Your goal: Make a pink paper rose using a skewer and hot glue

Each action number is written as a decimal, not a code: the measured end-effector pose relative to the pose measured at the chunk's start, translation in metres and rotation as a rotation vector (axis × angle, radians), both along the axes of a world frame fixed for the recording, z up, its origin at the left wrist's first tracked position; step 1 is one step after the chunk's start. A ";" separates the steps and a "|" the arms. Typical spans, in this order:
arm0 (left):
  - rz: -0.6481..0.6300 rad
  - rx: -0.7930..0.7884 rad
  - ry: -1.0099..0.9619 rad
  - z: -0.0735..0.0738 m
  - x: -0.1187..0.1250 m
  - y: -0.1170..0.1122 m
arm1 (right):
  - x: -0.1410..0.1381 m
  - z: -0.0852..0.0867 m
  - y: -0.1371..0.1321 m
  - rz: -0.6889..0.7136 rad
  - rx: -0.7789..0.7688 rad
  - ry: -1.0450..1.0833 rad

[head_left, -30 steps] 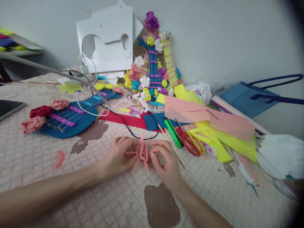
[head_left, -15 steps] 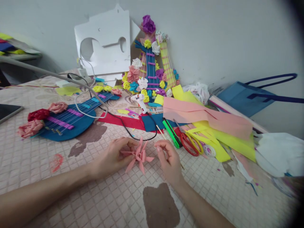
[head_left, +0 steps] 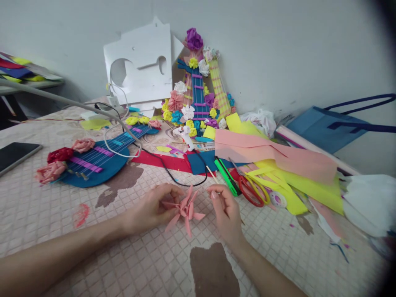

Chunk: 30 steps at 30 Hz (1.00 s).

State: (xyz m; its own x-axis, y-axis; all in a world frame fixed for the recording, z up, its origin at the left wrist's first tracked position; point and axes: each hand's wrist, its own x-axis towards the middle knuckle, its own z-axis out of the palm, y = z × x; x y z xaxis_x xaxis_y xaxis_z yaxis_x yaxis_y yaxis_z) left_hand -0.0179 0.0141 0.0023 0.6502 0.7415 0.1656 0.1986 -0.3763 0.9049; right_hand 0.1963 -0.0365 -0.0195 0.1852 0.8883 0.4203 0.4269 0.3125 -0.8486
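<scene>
A pink paper flower (head_left: 185, 209) with several pointed petals lies low over the checked tablecloth (head_left: 130, 264). My left hand (head_left: 151, 209) is closed around its left side and holds it. Just to the flower's right, my right hand (head_left: 225, 210) has its fingers curled, thumb and forefinger close together, apart from the petals. I cannot make out anything between those fingers. A thin wooden stick (head_left: 213, 175) runs behind my right hand.
A blue felt guitar (head_left: 102, 159) with paper roses lies at left, a phone (head_left: 15, 153) at the far left. Behind are a glue gun (head_left: 186, 136) with black cord, upright decorated guitars (head_left: 198, 90), a green cutter (head_left: 227, 177), red scissors (head_left: 252, 189), pink and yellow sheets (head_left: 278, 161), a blue bag (head_left: 328, 126).
My right hand has let go of the flower's petals and drawn slightly right. The flower has opened out and stays in my left hand. The view has shifted a little.
</scene>
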 end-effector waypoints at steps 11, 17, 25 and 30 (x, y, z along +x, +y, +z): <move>0.012 0.049 0.038 -0.013 -0.002 0.001 | -0.009 0.017 -0.013 0.395 0.231 -0.507; 0.037 0.096 0.060 -0.014 -0.002 0.001 | -0.010 0.013 -0.009 0.433 0.204 -0.640; 0.024 0.067 0.058 -0.012 0.000 0.001 | -0.011 0.011 -0.010 0.437 0.185 -0.618; 0.051 0.018 0.100 -0.017 -0.001 0.000 | -0.011 0.010 -0.009 0.454 0.180 -0.599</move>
